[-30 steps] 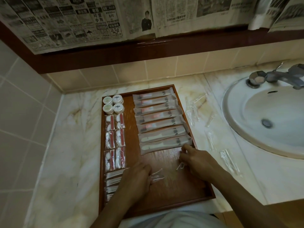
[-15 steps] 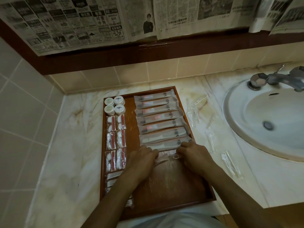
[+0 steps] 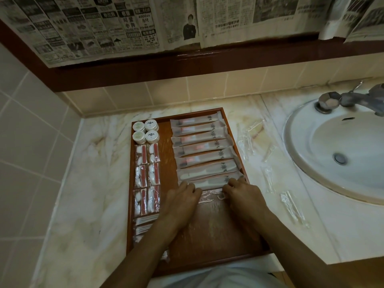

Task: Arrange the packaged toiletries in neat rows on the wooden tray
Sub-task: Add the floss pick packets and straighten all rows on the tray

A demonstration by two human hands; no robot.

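Both hands are now sitting higher on the tray [image 3: 245, 253] than a second ago. Our left hand [image 3: 182, 197] and right hand [image 3: 242, 191] are pinching a clear packet [image 3: 211, 196] under the long sachets [image 3: 204, 154]; loose packets [image 3: 291, 206] are waiting on the bench at three o'clock.

Wooden tray [image 3: 209, 242]: polished, reddish. Toothbrush sachets [image 3: 204, 151]: matt, frosted. Loose wrappers [image 3: 291, 206]: clear glossy plastic. Countertop [image 3: 87, 183]: glossy marble. Tap [image 3: 351, 99]: dull metal. Basin [image 3: 311, 142]: glazed.
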